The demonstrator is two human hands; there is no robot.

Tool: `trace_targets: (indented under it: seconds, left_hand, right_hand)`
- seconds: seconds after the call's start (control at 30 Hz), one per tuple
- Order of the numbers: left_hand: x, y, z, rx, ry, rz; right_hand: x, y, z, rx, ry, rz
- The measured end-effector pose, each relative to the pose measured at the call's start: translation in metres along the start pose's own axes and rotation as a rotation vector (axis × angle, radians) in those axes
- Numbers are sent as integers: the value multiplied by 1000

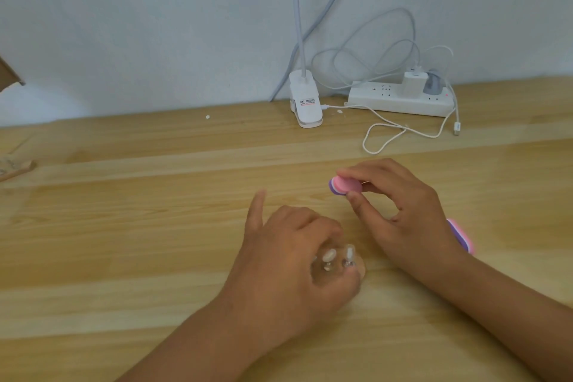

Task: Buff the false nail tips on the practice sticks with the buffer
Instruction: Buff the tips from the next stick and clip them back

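Right hand (406, 214) pinches buffer (345, 185), long axis crosswise; left hand (288, 260) grips sticks (328, 268), tips (329, 255) near buffer, toward viewer, apart.

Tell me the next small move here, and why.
Probably bring the right hand toward the left so the buffer meets a nail tip: the pinched buffer is apart from the tips, which the left hand holds on clear sticks.
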State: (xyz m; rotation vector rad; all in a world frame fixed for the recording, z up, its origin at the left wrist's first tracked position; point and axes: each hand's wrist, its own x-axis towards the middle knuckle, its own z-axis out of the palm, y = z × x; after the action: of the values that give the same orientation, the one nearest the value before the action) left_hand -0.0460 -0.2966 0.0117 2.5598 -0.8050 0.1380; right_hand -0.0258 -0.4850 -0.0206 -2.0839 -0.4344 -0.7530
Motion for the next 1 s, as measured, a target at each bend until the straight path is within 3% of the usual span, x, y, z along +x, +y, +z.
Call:
trace_targets:
  seconds: [0.13, 0.4, 0.53, 0.6, 0.8, 1.0]
  left_hand:
    - [-1, 10, 2, 248, 171, 150]
    - [-2, 7, 18, 402, 447, 441]
    - [-6, 4, 13, 196, 612, 540]
    - [-7, -1, 7, 25, 561, 469]
    - [5, -20, -5, -541, 431, -21]
    - [13, -42, -4, -858, 325, -186]
  right_hand:
    - [0, 0, 0, 1, 1, 1]
    - [0, -1, 0, -19, -3, -12]
    - [0, -2, -1, 7, -10, 2]
    - [0, -2, -2, 5, -12, 10]
    - [0, -2, -2, 8, -13, 34]
    - [-3, -10, -3, 37, -23, 10]
